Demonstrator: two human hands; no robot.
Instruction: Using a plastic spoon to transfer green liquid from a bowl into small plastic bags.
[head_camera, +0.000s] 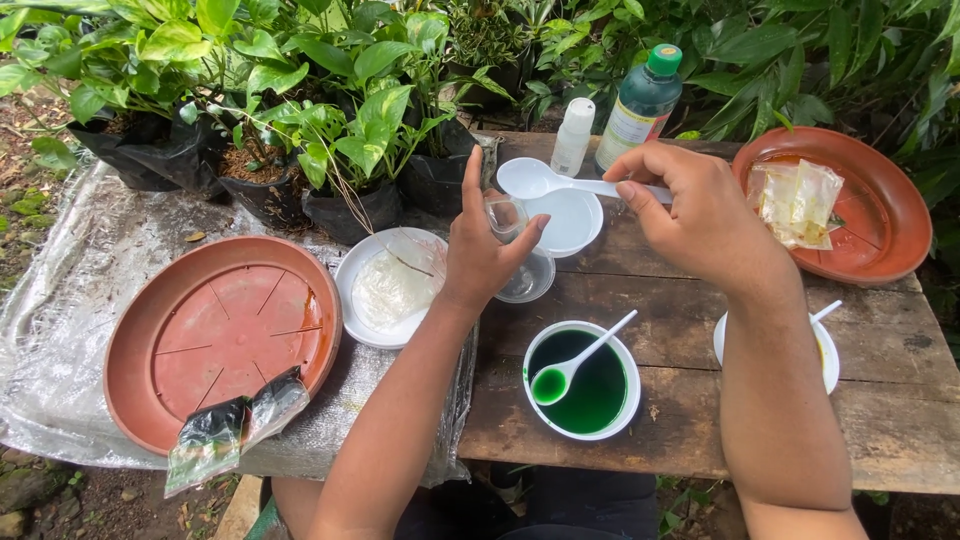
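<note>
Over a wooden table (700, 420), the left hand (485, 250) pinches a small clear cup (505, 215) while the right hand (700, 215) grips a white spoon (535, 180) by its handle just above it. Both look light; the thin cup would likely be slippery and easily crushed, best held at its sides. Fingers hide much of the cup, and its contents cannot be made out.
</note>
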